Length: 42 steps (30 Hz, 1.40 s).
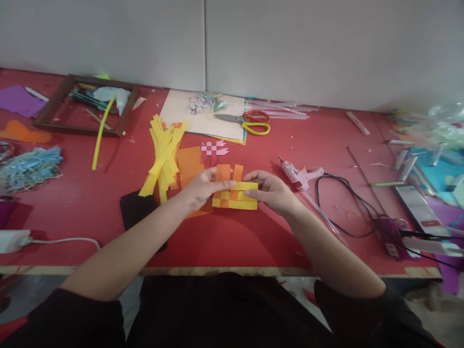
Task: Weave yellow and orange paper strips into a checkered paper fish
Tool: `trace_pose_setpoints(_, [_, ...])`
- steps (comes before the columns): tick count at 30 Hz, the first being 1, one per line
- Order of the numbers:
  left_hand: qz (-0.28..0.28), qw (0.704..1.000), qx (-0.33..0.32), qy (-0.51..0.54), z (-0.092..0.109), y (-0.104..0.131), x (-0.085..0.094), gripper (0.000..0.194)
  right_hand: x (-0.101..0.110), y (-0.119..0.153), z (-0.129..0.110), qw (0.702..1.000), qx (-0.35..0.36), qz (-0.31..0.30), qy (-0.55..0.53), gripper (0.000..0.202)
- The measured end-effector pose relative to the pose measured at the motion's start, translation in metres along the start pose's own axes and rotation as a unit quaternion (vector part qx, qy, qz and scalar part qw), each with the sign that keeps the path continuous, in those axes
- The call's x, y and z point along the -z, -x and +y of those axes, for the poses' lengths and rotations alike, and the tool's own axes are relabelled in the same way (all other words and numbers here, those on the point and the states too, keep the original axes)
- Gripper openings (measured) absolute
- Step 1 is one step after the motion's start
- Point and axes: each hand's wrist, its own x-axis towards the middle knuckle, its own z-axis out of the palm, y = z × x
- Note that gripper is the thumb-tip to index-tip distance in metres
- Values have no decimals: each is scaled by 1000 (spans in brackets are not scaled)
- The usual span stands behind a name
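Between my hands is a small weave of orange and yellow paper strips [235,205], raised just over the red table. My left hand [203,191] pinches its left side, the thumb lying across the strips. On the right edge, the thumb of my right hand [272,193] presses the yellow strip ends, its fingers curled behind. Orange strip ends stick up at the top. Just beyond sits a pink and white checked paper fish [213,149]. Left of my hands lie orange paper [189,162] and a pile of yellow paper strips [163,154].
Scissors [250,121] with red and yellow handles lie on pale sheets [177,108] at the back. A pink glue gun [299,175] with a black cord rests to the right. A wooden frame [58,104] holds tools at back left. A dark phone-like slab [136,208] lies under my left forearm.
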Motion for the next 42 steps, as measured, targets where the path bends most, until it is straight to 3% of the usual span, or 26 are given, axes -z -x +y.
trace_pose_setpoints(12, [40,999,-5,17,-5,0,-7,52,-3,1,0,999,20,-6,44,36])
trace_pose_setpoints(25, [71,997,-9,-39,-5,3,-8,49,-7,-5,3,997,34,64,39,30])
trace_pose_setpoints(32, [57,998,-11,-18,-6,2,-7,37,-8,-1,6,991,68,63,99,24])
trace_pose_setpoints(42, [59,998,5,-3,-1,4,-8,40,-9,3,2,985,81,57,144,24])
